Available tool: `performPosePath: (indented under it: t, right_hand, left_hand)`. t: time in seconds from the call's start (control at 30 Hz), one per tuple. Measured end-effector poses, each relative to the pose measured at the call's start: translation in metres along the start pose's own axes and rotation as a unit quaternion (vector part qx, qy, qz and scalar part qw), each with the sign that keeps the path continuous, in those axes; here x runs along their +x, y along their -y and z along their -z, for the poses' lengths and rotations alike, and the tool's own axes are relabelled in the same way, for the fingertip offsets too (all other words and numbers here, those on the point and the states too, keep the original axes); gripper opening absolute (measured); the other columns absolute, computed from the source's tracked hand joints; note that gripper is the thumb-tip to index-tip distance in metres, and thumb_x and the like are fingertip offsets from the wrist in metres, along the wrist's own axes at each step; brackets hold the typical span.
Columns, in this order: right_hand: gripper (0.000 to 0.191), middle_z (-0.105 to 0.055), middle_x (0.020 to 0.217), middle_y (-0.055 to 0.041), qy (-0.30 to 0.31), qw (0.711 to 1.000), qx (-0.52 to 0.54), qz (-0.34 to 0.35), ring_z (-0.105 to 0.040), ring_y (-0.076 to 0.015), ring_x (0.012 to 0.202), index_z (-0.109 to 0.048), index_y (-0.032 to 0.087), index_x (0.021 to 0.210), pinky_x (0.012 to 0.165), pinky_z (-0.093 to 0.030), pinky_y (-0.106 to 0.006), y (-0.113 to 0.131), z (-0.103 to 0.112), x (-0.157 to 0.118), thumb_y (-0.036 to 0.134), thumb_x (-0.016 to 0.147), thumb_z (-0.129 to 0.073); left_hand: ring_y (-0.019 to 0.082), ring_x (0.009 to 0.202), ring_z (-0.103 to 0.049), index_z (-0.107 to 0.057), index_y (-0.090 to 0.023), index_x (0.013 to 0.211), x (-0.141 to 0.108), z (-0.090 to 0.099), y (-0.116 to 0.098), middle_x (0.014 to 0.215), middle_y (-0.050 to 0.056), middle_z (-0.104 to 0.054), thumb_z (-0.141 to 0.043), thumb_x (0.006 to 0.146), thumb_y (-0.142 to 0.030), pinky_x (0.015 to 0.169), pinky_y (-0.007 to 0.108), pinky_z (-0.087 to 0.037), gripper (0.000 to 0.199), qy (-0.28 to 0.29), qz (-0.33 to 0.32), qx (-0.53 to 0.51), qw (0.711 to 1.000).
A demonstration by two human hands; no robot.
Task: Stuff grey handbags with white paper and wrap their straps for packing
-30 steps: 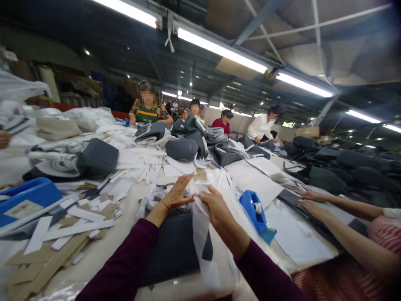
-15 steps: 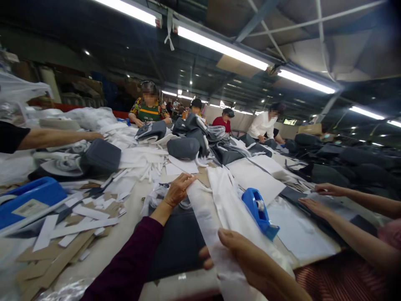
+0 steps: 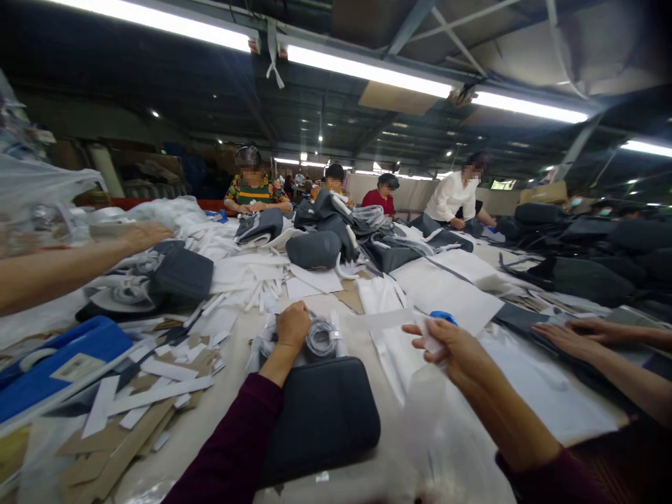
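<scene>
Looking light, limp and rather slippery, the translucent plastic film [image 3: 431, 406] pinched in the right grip [image 3: 450, 350] beside the dark case [image 3: 330, 406] on the table [image 3: 223, 402] would probably crease easily and is best taken by its edges, while whether the curled left grip [image 3: 292, 325] holds anything, I cannot tell.

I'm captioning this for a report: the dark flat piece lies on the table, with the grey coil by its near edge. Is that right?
Not quite: the head view shows the grey coil by the far edge of the dark flat piece, which does lie on the table.
</scene>
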State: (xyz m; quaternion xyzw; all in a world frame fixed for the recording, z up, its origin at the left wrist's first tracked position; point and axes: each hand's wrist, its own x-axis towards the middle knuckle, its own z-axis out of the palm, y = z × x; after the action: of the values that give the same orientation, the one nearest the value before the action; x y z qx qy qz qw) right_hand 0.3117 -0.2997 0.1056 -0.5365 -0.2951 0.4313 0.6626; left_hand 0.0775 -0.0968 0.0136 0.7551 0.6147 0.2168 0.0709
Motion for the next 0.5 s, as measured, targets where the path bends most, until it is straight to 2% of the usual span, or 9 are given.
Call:
performPosePath:
  t: [0.1,0.17,0.2,0.27,0.33,0.4,0.5]
  right_hand:
    - [0.029,-0.073,0.090,-0.0102,-0.119,0.986,-0.053,0.105,-0.068,-0.0193,0.068,-0.057,0.019,0.081,0.045,-0.052,-0.023,0.022,0.026,-0.008,0.037,0.068,-0.076]
    - [0.031,-0.072,0.090,-0.0083,-0.143,0.971,-0.092,0.170,-0.067,-0.0189,0.073,-0.058,0.019,0.081,0.052,-0.056,-0.026,0.021,0.027,-0.005,0.041,0.068,-0.076]
    - [0.030,-0.071,0.088,-0.0077,-0.132,0.968,-0.109,0.183,-0.066,-0.0179,0.072,-0.059,0.018,0.080,0.054,-0.057,-0.026,0.014,0.023,0.000,0.041,0.068,-0.075]
    - [0.026,-0.071,0.081,-0.0068,-0.086,0.974,-0.128,0.166,-0.063,-0.0157,0.065,-0.059,0.017,0.077,0.051,-0.054,-0.025,-0.009,0.008,0.016,0.037,0.068,-0.073]
    - [0.020,-0.070,0.071,-0.0053,-0.037,0.984,-0.139,0.110,-0.059,-0.0143,0.054,-0.058,0.017,0.076,0.044,-0.048,-0.024,-0.041,-0.009,0.039,0.030,0.066,-0.069]
    - [0.016,-0.067,0.062,-0.0025,-0.029,0.982,-0.177,0.062,-0.054,-0.0133,0.048,-0.057,0.017,0.076,0.041,-0.042,-0.023,-0.074,-0.025,0.063,0.020,0.062,-0.064]
    - [0.018,-0.059,0.052,0.0011,-0.044,0.963,-0.265,0.017,-0.053,-0.0132,0.049,-0.060,0.018,0.070,0.047,-0.038,-0.024,-0.113,-0.038,0.091,0.009,0.055,-0.059]
  left_hand:
    - [0.032,0.098,-0.066,-0.069,-0.014,0.096,0.001,-0.004,0.000,0.102,0.019,-0.070,-0.037,0.092,-0.031,0.081,0.041,-0.047,0.037,0.066,-0.006,0.024,0.997]
    - [0.033,0.103,-0.064,-0.071,-0.014,0.093,0.003,-0.006,0.001,0.107,0.020,-0.069,-0.034,0.093,-0.041,0.086,0.043,-0.047,0.046,0.102,-0.024,0.027,0.994]
    - [0.034,0.105,-0.064,-0.072,-0.014,0.093,0.004,-0.007,0.002,0.109,0.020,-0.069,-0.032,0.094,-0.045,0.087,0.044,-0.046,0.050,0.117,-0.033,0.026,0.992]
    - [0.033,0.108,-0.063,-0.072,-0.016,0.098,0.007,-0.007,0.004,0.111,0.018,-0.069,-0.028,0.094,-0.049,0.090,0.045,-0.045,0.055,0.141,-0.045,0.021,0.989]
    - [0.032,0.109,-0.062,-0.070,-0.019,0.105,0.010,-0.007,0.006,0.113,0.016,-0.069,-0.027,0.094,-0.052,0.092,0.044,-0.045,0.056,0.158,-0.051,0.011,0.986]
    - [0.031,0.111,-0.062,-0.068,-0.021,0.110,0.014,-0.007,0.008,0.115,0.015,-0.069,-0.027,0.093,-0.055,0.093,0.043,-0.044,0.056,0.169,-0.052,-0.001,0.984]
    - [0.031,0.111,-0.062,-0.070,-0.017,0.104,0.023,-0.010,0.012,0.112,0.015,-0.070,-0.029,0.090,-0.061,0.093,0.040,-0.045,0.062,0.179,-0.044,-0.025,0.983]
